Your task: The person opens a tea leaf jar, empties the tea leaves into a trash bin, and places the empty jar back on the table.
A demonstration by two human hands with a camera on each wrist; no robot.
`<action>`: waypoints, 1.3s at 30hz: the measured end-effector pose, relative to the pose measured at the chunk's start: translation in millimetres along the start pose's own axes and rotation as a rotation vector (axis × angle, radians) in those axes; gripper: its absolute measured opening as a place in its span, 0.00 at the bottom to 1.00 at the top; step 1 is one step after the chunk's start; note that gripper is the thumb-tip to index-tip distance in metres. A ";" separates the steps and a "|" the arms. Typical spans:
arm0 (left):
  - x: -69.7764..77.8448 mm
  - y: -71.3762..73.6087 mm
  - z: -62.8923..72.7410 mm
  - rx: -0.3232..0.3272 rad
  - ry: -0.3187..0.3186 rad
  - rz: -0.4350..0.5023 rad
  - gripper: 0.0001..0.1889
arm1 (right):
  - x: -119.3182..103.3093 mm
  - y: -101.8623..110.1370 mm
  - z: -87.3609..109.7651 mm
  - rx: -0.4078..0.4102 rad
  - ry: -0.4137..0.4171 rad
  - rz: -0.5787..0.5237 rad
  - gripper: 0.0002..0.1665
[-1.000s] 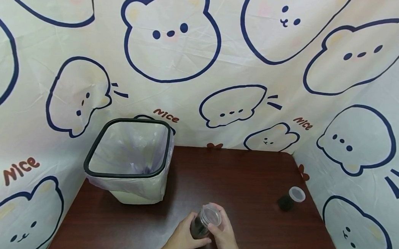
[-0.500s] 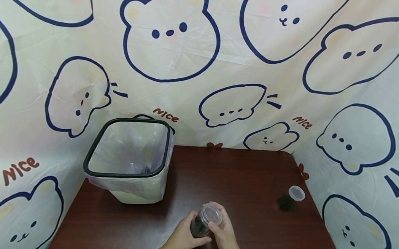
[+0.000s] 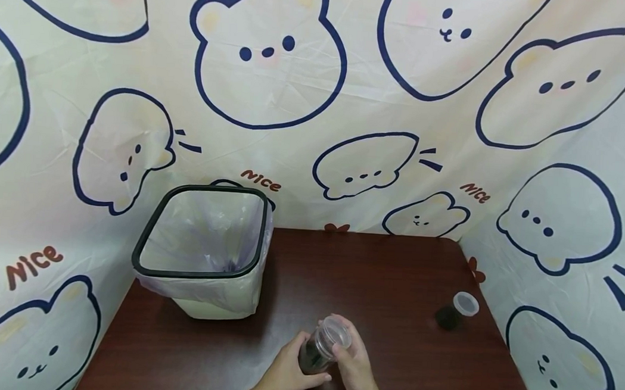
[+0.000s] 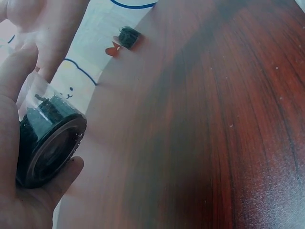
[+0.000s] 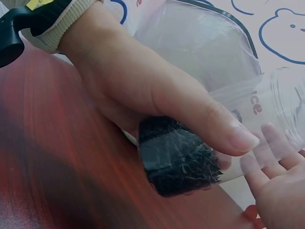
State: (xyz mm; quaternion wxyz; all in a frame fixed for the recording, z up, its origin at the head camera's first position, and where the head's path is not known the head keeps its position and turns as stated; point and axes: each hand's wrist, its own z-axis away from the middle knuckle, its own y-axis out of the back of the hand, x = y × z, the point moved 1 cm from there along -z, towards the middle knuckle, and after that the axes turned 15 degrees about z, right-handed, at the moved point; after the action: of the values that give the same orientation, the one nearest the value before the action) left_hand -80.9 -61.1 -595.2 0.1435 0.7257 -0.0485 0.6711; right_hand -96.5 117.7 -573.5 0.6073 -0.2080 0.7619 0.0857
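Note:
A clear plastic jar [image 3: 316, 353] stands tilted above the table, its lower part filled with dark, dry shreds that look like tea leaves. My left hand [image 3: 285, 372] grips the jar's body, thumb and fingers curled round it. At the top, my right hand [image 3: 357, 365] holds the clear lid [image 3: 334, 333] between thumb and fingers. Whether the lid is loose from the rim cannot be told. The left wrist view shows the jar's round base [image 4: 55, 150]. In the right wrist view the dark shreds [image 5: 176, 157] lie toward the bottom of the jar, below the left thumb.
A bin [image 3: 214, 302] with a dark rim and a plastic liner stands at the left of the brown table [image 3: 393, 283]. A second clear-lidded jar [image 3: 450, 315] with dark contents is near the right edge. Patterned cloth [image 3: 265, 96] hangs behind and at the sides.
My right hand has shifted slightly up and to the right with the lid. The left hand and the jar's body have hardly moved.

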 end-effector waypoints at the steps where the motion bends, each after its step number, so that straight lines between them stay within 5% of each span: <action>1: 0.1 -0.1 0.4 0.000 -0.007 0.003 0.31 | -0.4 0.7 -0.2 -0.002 0.000 0.005 0.31; 9: 1.8 -0.6 1.6 0.010 -0.033 0.004 0.31 | -1.9 2.1 0.3 0.012 -0.031 0.013 0.34; 25: 2.6 3.2 5.6 0.016 0.013 0.044 0.32 | -6.0 7.0 1.0 0.099 0.051 -0.038 0.35; 39: 0.6 9.9 7.7 0.040 0.035 0.020 0.34 | -7.8 14.8 2.5 0.160 0.128 -0.204 0.29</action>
State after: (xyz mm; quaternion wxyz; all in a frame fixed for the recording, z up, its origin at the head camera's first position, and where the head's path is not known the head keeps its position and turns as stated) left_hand -76.1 -72.6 -593.6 0.1232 0.7162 -0.0398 0.6857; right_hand -99.1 133.6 -568.4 0.5779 -0.2403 0.7783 -0.0511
